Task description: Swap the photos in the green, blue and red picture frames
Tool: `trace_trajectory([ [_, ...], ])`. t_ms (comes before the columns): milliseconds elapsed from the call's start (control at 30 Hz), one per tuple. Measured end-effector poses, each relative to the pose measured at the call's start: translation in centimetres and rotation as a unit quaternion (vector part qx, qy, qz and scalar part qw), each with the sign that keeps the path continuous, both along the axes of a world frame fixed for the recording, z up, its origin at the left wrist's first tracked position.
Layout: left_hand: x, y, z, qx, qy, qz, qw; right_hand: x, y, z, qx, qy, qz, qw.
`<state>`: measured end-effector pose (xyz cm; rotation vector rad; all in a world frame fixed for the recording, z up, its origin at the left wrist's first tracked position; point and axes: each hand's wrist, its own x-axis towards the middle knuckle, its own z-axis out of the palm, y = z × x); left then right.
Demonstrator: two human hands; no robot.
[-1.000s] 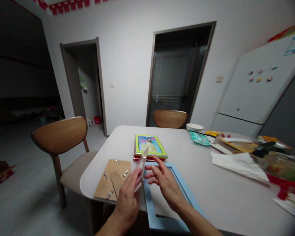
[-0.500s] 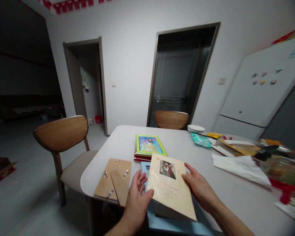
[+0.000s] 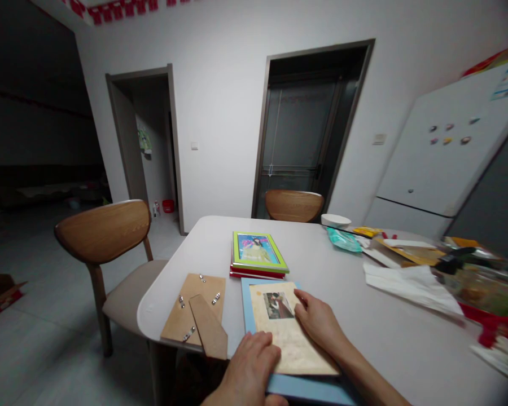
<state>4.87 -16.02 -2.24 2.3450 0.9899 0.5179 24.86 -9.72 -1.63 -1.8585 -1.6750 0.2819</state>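
Note:
A cream paper sheet with a small photo on it [image 3: 288, 332] lies inside a light blue picture frame [image 3: 248, 307] at the table's near edge. My left hand [image 3: 249, 366] rests on the sheet's near left corner, fingers curled down onto it. Over the sheet's right side my right hand [image 3: 319, 321] presses with bent fingers, beside the small photo. A wooden frame backing with metal clips and a stand [image 3: 197, 316] lies flat to the left of the blue frame.
A green-framed picture [image 3: 258, 251] sits on red frames behind the blue one. White table [image 3: 364, 332] holds a white cloth [image 3: 410, 285], teal packet [image 3: 342, 238], bowl [image 3: 335, 219] and clutter at right. Wooden chairs [image 3: 104, 237] stand left and far side; a fridge [image 3: 449, 158] stands right.
The sheet went from held on edge, to tilted over the frame, to lying flat inside it. Both hands came down onto it.

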Motion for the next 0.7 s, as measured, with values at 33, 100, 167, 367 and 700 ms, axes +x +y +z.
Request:
trace_trajectory([
  [33,-0.1,0.0,0.3,0.003,0.004,-0.002,1.0,-0.2,-0.2,0.0,0.004,-0.037,0.006,0.999],
  [100,-0.3,0.0,0.6,0.004,0.01,-0.008,1.0,-0.4,-0.7,-0.2,0.005,-0.107,0.018,0.994],
  [167,-0.5,0.1,0.9,0.001,0.02,-0.011,1.0,-0.7,-1.1,-0.5,0.012,-0.165,0.029,0.986],
  [367,-0.4,-0.2,2.0,-0.017,0.041,-0.001,0.999,-1.0,-1.3,-1.2,0.014,-0.211,0.068,0.975],
  [700,-9.7,1.5,0.3,0.038,0.053,0.207,0.976,-6.1,-2.4,1.6,0.032,-0.121,0.145,0.981],
])
